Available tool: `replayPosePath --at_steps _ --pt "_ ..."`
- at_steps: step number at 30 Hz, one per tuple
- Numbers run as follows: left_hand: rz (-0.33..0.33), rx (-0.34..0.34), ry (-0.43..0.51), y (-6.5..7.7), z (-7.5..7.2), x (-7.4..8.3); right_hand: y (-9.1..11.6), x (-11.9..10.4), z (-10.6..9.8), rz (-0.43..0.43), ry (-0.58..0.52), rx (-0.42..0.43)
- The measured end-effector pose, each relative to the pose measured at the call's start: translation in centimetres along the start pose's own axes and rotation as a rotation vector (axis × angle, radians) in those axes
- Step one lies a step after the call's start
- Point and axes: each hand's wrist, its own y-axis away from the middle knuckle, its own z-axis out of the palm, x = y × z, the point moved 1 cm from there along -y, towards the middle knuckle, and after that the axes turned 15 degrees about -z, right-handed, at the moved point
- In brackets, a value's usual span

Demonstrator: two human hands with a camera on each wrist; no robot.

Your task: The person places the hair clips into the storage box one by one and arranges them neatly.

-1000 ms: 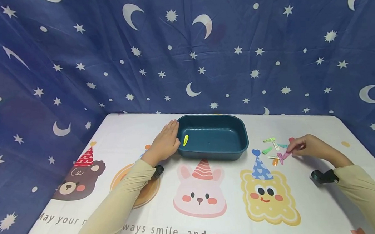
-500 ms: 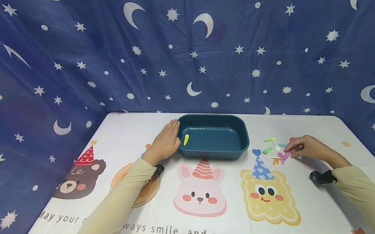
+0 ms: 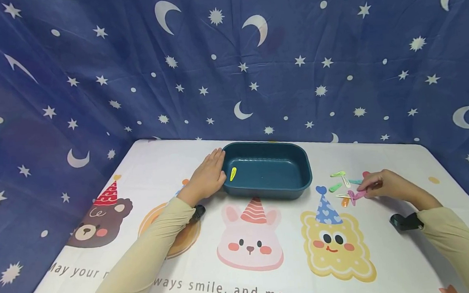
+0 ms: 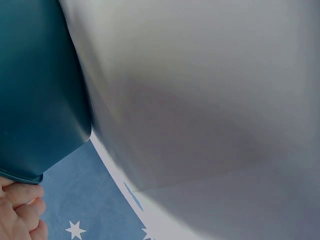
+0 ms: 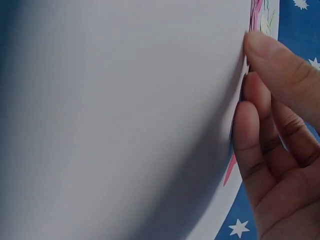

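Note:
In the head view, my left hand [image 3: 206,177] lies with straight fingers along the left wall of a dark teal plastic basin [image 3: 267,192]. A yellow snap hair clip [image 3: 233,174] rests inside the basin near that wall. Over on the right, my right hand [image 3: 392,187] pinches a pink hair clip [image 3: 360,195] between thumb and fingers at the edge of a small pile. Another pink clip [image 3: 352,198] overlaps it there. A red clip [image 3: 366,174] is partly covered by this hand. The right wrist view shows the thumb [image 5: 270,52] and fingertips low at the tablecloth.
Beside the right hand lie green clips [image 3: 335,188], a pale clip [image 3: 346,182], a teal clip [image 3: 355,181] and an orange clip [image 3: 345,202]. A white tablecloth [image 3: 289,255] with cartoon prints covers the table. A blue star-patterned curtain [image 3: 198,77] stands behind it.
The right fingers have shifted slightly at the pink clip, which shows a bit more clearly now. My left hand and the basin keep their places.

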Motion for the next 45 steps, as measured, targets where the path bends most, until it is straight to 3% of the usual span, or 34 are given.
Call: replayPosePath --at_steps 4,14,25,39,45 --pt "0.001 -0.006 0.002 0.0 -0.1 0.0 0.1 0.0 0.0 0.032 -0.003 -0.008" --pt "-0.006 0.004 0.012 0.1 -0.1 0.2 0.3 0.9 -0.2 -0.045 -0.107 0.018" --pt "-0.004 0.011 0.012 0.1 -0.1 0.1 0.0 0.4 0.0 -0.023 -0.018 -0.021" --pt "-0.001 0.023 0.014 0.0 0.2 0.0 0.1 -0.2 -0.3 0.054 -0.030 -0.090" --pt "0.000 0.024 0.012 -0.1 0.2 -0.1 0.2 0.1 -0.4 0.038 -0.028 -0.099"
